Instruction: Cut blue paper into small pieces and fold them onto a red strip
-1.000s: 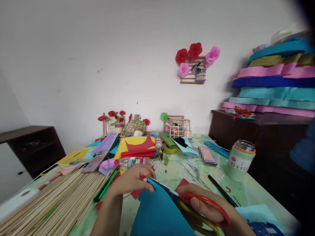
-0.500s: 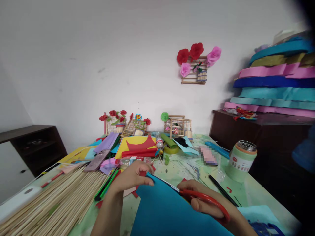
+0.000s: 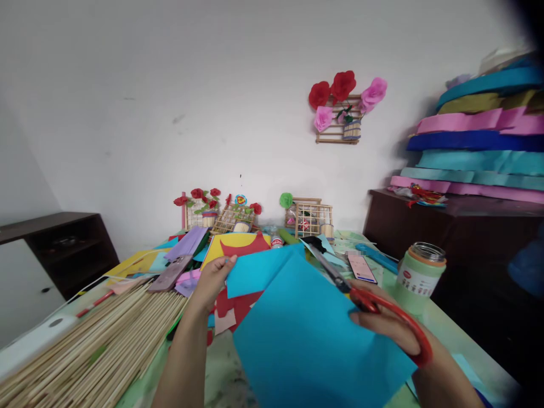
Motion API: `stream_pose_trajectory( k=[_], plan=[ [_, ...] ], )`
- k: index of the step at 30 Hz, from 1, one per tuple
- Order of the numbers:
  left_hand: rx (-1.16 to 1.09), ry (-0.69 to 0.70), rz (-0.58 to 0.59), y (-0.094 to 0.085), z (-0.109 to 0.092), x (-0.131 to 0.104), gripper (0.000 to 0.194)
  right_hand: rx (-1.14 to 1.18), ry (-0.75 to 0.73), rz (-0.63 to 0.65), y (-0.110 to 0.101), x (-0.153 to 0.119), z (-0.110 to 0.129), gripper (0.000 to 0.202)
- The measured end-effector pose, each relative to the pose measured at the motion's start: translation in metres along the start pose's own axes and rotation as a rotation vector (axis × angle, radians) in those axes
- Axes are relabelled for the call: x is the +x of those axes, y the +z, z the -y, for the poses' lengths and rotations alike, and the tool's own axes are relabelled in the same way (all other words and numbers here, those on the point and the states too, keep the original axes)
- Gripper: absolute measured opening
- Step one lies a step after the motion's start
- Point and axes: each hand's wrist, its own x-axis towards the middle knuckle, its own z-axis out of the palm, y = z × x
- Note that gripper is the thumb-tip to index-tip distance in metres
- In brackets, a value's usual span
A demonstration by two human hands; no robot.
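Sheet of blue paper (image 3: 314,334) raised above the cluttered table (image 3: 221,368), between both hands. Left hand (image 3: 217,277): thumb and fingers pinching the outer end of the sheet's upper-left flap. Right hand (image 3: 386,323): grasping red-handled scissors (image 3: 362,298), blades angled up-left beside the sheet; cannot tell if it also grips paper. Thin wooden sticks (image 3: 110,334) bundled left of left forearm.

Sticks (image 3: 110,345) are lying on the table's (image 3: 219,368) left side; a phone (image 3: 171,273) is lying at their far end; a sheet of paper (image 3: 306,323) is reaching from the left hand (image 3: 216,280) to the right hand (image 3: 389,323); scissors (image 3: 361,297) are sitting in the right hand; a jar (image 3: 419,280) is standing behind it, farther right; frames (image 3: 232,220) are standing at the back; a pile (image 3: 476,141) is resting on the right cupboard (image 3: 471,260).
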Motion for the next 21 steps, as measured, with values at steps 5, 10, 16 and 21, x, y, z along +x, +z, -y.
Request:
stream_pose_trajectory(
  k=[5, 10, 16, 21],
  plan=[
    [0.116, -0.071, -0.196, -0.017, 0.045, 0.016, 0.045, 0.251, 0.118, -0.175, -0.022, 0.005, -0.018, 0.045],
    [0.227, -0.141, -0.237, -0.025, 0.076, 0.025, 0.031, 0.55, 0.249, -0.121, -0.033, 0.015, -0.019, 0.022],
    [0.318, -0.17, -0.258, -0.025, 0.084, 0.028, 0.025, 0.508, 0.223, -0.233, -0.043, 0.017, -0.024, 0.016],
    [0.298, -0.085, -0.325, -0.023, 0.05, 0.021, 0.041, 0.469, 0.234, -0.175, -0.039, 0.011, -0.016, 0.02]
  ],
)
